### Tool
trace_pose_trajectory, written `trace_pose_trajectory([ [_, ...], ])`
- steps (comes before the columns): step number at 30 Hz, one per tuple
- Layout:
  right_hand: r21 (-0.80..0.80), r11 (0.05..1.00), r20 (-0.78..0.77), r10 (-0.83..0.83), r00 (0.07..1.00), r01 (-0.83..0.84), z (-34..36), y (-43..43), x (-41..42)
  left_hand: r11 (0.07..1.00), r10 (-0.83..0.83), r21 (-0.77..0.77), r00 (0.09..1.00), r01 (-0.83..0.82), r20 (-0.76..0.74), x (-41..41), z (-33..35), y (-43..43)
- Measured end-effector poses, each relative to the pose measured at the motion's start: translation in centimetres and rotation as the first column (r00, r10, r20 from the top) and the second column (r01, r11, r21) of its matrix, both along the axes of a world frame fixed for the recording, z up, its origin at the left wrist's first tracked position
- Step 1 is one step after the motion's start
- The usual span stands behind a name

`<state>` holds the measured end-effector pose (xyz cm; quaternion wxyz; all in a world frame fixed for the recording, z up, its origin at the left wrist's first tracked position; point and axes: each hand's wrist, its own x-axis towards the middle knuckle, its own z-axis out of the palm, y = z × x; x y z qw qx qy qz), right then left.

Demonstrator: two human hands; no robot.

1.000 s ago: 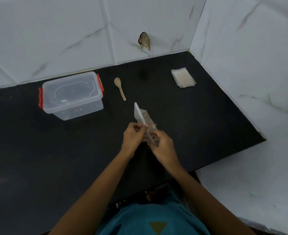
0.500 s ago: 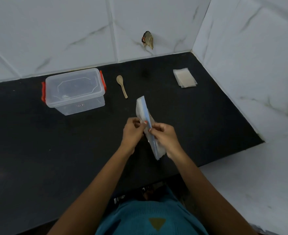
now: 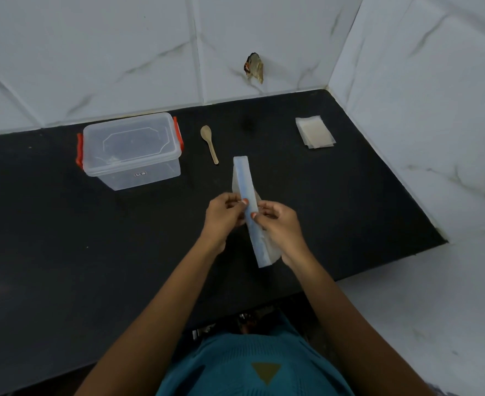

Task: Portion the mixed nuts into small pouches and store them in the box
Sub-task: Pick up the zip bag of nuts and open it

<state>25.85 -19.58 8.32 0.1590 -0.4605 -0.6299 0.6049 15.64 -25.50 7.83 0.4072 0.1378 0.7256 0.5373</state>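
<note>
Over the middle of the black counter [image 3: 349, 195] I hold a clear zip bag [image 3: 244, 178] edge-on, its blue zip strip facing up. My left hand [image 3: 224, 217] pinches the strip from the left and my right hand [image 3: 278, 227] pinches it from the right, thumbs nearly meeting. What is inside the bag is hidden. A clear plastic box [image 3: 131, 151] with a shut lid and red clips stands at the back left. A small wooden spoon [image 3: 209, 143] lies just right of it. A stack of small clear pouches [image 3: 315, 132] lies at the back right.
White marble-tiled walls close the counter at the back and on the right. A broken patch [image 3: 254, 67] mars the back wall. The counter's front edge runs diagonally, ending at a white ledge [image 3: 435, 295] on the right.
The bag has turned from tilted to edge-on with the zip strip up, and both hands have shifted their pinch along the strip. The box, spoon and pouches have not moved.
</note>
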Motion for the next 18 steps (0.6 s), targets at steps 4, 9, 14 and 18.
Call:
trace_pose_trajectory([
  [4, 0.036, 0.999, -0.027, 0.034, 0.999, -0.033, 0.8, 0.0, -0.4, 0.997, 0.067, 0.029, 0.996, -0.066, -0.061, -0.1, 0.3, -0.1],
  [9, 0.064, 0.994, -0.059, 0.087, 0.994, -0.083, 1.4, -0.7, -0.7, 0.996, 0.022, 0.089, 0.997, -0.016, -0.071, -0.2, 1.2, -0.2],
  [14, 0.056, 0.998, -0.062, 0.044, 0.997, -0.040, 1.4, -0.6, -0.5, 0.991, -0.001, 0.135, 1.000, 0.001, -0.004, -0.6, 1.3, -0.6],
  [18, 0.039, 0.999, -0.018, 0.033, 0.999, -0.032, 1.5, -0.4, -0.7, 0.990, -0.012, 0.138, 0.995, -0.002, 0.094, -0.6, 1.6, -0.8],
])
